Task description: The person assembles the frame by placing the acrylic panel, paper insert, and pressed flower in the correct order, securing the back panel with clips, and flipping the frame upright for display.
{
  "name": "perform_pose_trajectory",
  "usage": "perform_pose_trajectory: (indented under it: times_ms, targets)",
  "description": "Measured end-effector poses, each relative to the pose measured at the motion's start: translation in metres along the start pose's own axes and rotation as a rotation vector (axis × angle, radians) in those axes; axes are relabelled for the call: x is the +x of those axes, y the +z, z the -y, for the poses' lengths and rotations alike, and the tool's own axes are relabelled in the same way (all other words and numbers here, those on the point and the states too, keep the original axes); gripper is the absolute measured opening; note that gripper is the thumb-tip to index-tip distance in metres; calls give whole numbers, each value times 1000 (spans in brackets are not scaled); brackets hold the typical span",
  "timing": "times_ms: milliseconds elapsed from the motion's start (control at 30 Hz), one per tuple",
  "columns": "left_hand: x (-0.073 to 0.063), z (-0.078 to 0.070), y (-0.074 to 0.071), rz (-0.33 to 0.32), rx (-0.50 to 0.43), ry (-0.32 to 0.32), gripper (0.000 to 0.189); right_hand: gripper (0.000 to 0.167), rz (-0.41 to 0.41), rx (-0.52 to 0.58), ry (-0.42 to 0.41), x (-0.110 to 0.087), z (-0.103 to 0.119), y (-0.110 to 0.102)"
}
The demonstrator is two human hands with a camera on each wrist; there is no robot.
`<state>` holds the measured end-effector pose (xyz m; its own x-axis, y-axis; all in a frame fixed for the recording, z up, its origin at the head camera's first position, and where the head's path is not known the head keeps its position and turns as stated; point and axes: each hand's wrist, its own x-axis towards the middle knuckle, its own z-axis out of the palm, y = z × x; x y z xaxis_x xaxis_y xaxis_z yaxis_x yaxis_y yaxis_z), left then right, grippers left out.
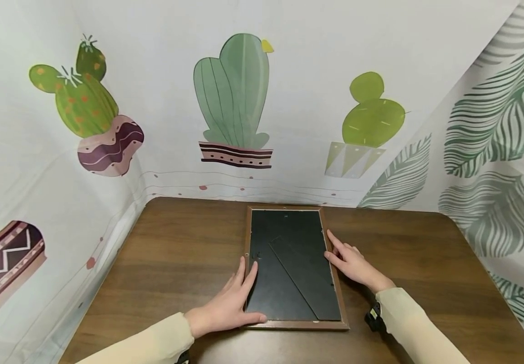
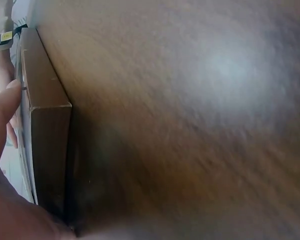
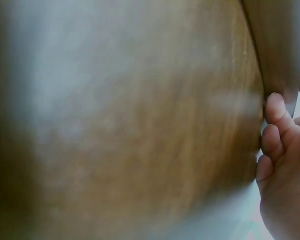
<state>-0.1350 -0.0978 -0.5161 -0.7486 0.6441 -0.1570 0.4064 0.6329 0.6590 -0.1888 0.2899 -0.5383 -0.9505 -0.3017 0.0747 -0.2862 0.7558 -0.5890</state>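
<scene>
A picture frame (image 1: pixel 296 268) lies face down on the wooden table, with its black backing and slanted stand flap (image 1: pixel 299 280) upward. My left hand (image 1: pixel 227 303) rests at its lower left, fingers spread and fairly straight along the left edge, thumb across the near corner. In the left wrist view, the left thumb (image 2: pixel 5 105) lies on top beside the brown frame corner (image 2: pixel 45 130). At the right edge, my right hand (image 1: pixel 353 260) touches the frame with index finger extended and thumb tip on the rim. Bent fingertips (image 3: pixel 275 107) meet the frame's side (image 3: pixel 280 45) in the right wrist view.
The brown wooden table (image 1: pixel 184 242) extends on both sides of the frame. Behind it hangs a white cloth (image 1: pixel 303 101) printed with cacti and leaves. Each wrist wears a dark strap, the right one with a small black device (image 1: pixel 373 317).
</scene>
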Motion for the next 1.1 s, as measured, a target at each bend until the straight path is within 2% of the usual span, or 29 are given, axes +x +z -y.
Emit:
perform_pose_trajectory:
  times_ms: [267, 533, 800, 1000, 1100]
  targets:
    - [-1, -2, 5, -25, 28, 43, 100, 67, 21, 15, -4, 1, 4, -1]
    - [-1, -14, 0, -14, 1, -18, 102, 67, 8, 5, -2, 2, 4, 2]
    - [-2, -14, 4, -24, -14, -21, 96, 67, 42, 35, 5, -1, 2, 1]
    - [-2, -15, 5, -62, -64, -43, 102, 68, 44, 93, 27, -10, 4, -3]
    - [-2, -16, 2, -108, -98, -59, 107, 69, 57, 125, 73, -13, 7, -2]
